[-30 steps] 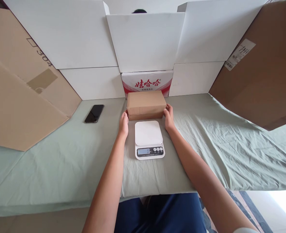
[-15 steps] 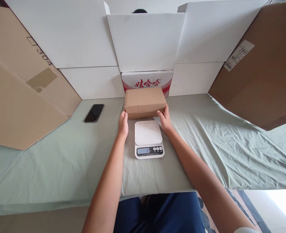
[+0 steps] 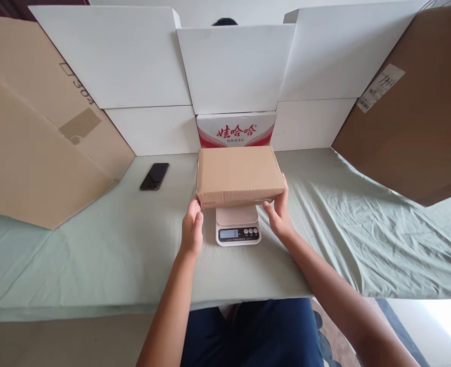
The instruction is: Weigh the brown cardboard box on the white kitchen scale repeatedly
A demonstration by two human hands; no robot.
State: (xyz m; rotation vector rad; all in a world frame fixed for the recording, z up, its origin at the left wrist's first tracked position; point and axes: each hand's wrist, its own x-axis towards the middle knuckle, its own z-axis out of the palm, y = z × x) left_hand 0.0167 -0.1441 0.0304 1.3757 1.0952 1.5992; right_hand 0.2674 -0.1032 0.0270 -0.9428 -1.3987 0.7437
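A brown cardboard box [image 3: 240,171] is held between my two hands, over the back part of a white digital kitchen scale [image 3: 238,216]. My left hand [image 3: 192,227] grips its near left corner, with the fingertips partly hidden behind the cardboard. At the near right corner, my right hand [image 3: 280,211] has its thumb along the front and its fingers round the side. The box hides most of the scale's weighing plate; the display [image 3: 229,233] appears to read 0. I cannot see whether the box's underside touches the plate.
A black smartphone [image 3: 155,176] lies on the green cloth [image 3: 133,255] to the left. White boxes [image 3: 236,71] form a wall at the back, with a red-and-white carton [image 3: 236,130] low in the middle. Large brown cardboard panels [image 3: 37,132] flank both sides.
Both hands have brought the cardboard box nearer to me and up, from behind the scale to over its plate. The view has shifted slightly.
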